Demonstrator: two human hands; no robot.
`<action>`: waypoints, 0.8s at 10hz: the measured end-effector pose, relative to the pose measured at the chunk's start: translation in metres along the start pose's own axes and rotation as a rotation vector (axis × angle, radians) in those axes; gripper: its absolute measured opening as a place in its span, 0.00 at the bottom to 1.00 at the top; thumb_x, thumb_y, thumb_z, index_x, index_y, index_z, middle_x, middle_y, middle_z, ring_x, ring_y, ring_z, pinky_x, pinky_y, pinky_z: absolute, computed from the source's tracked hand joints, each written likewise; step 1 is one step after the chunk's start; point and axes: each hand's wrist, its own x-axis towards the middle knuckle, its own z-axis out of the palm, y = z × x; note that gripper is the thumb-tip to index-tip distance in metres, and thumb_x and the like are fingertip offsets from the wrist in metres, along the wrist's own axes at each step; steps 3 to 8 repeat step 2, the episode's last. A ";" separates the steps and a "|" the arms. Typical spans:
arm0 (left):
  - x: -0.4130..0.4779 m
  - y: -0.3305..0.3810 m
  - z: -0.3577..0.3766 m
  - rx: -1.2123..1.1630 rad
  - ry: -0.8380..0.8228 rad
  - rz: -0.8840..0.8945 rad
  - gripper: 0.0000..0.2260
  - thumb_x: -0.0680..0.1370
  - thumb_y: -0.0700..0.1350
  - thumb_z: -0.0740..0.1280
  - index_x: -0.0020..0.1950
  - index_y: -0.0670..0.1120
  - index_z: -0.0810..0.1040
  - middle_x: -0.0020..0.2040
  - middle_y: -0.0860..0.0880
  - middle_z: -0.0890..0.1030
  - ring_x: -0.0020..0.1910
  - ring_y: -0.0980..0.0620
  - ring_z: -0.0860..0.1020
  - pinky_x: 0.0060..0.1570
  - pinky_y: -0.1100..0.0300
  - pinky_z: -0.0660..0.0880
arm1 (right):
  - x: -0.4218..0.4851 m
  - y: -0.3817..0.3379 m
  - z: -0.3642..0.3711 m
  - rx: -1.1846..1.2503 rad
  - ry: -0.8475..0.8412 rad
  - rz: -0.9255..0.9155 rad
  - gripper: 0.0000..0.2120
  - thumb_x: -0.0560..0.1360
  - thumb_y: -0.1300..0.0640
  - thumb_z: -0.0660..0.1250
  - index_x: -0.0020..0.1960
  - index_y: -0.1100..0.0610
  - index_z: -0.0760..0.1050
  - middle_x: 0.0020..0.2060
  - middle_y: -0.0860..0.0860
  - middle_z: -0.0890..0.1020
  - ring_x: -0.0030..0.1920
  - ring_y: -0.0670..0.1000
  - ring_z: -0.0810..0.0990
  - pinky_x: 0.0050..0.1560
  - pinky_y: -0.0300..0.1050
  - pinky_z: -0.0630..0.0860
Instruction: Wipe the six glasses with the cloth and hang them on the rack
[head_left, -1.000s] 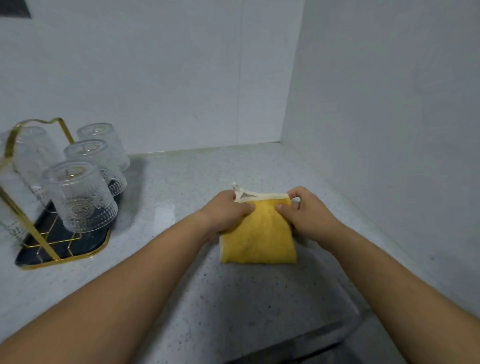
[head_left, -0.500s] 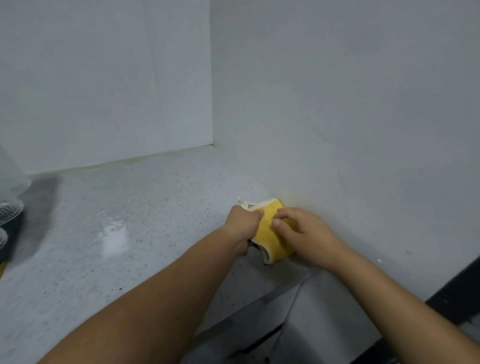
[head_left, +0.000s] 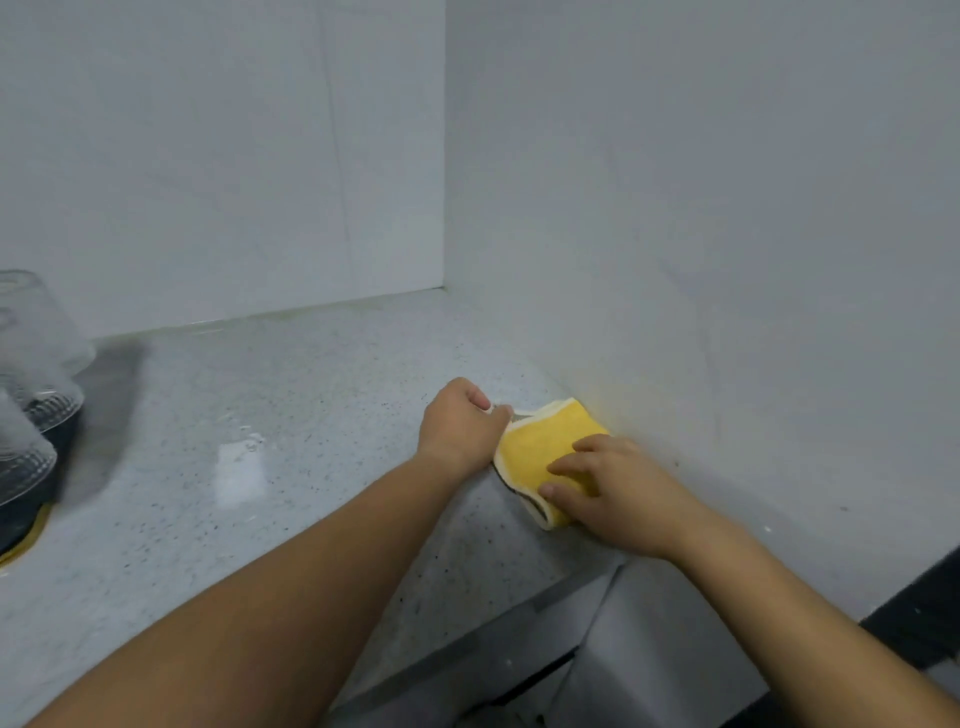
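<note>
Cloth (head_left: 540, 447) folded on the surface (head_left: 270, 519), against the right wall.
Placement unchanged since half a second ago. Left hand (head_left: 460, 434) pinches its far-left corner; right hand (head_left: 621, 491) presses flat on top, fingers nearly straight. Glasses (head_left: 36, 343) show more at the left edge.

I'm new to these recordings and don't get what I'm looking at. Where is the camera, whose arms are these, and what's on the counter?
There is no machine here. A person works with bare hands, and one wide-angle camera worn on their head looks forward and down, so both arms reach in from below. The left hand pinches a corner of the folded yellow cloth, and the right hand rests on top of it. The cloth lies on the speckled counter, close against the right wall. At the far left edge, blurred clear glasses appear to sit upside down over a dark tray with a gold rim.
</note>
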 end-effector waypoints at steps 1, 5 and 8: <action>0.000 -0.004 -0.016 -0.013 -0.071 0.000 0.08 0.76 0.48 0.72 0.44 0.50 0.74 0.44 0.45 0.82 0.45 0.42 0.84 0.49 0.43 0.83 | 0.017 -0.012 -0.004 -0.065 0.000 0.087 0.27 0.74 0.29 0.60 0.63 0.44 0.79 0.60 0.52 0.79 0.64 0.56 0.76 0.65 0.49 0.74; 0.006 -0.016 -0.038 -0.008 -0.123 0.020 0.05 0.77 0.48 0.71 0.46 0.50 0.75 0.43 0.46 0.81 0.43 0.44 0.84 0.45 0.47 0.84 | 0.044 -0.034 -0.010 -0.086 0.075 0.181 0.19 0.76 0.35 0.63 0.58 0.46 0.80 0.57 0.51 0.81 0.59 0.56 0.79 0.57 0.50 0.78; 0.006 -0.016 -0.038 -0.008 -0.123 0.020 0.05 0.77 0.48 0.71 0.46 0.50 0.75 0.43 0.46 0.81 0.43 0.44 0.84 0.45 0.47 0.84 | 0.044 -0.034 -0.010 -0.086 0.075 0.181 0.19 0.76 0.35 0.63 0.58 0.46 0.80 0.57 0.51 0.81 0.59 0.56 0.79 0.57 0.50 0.78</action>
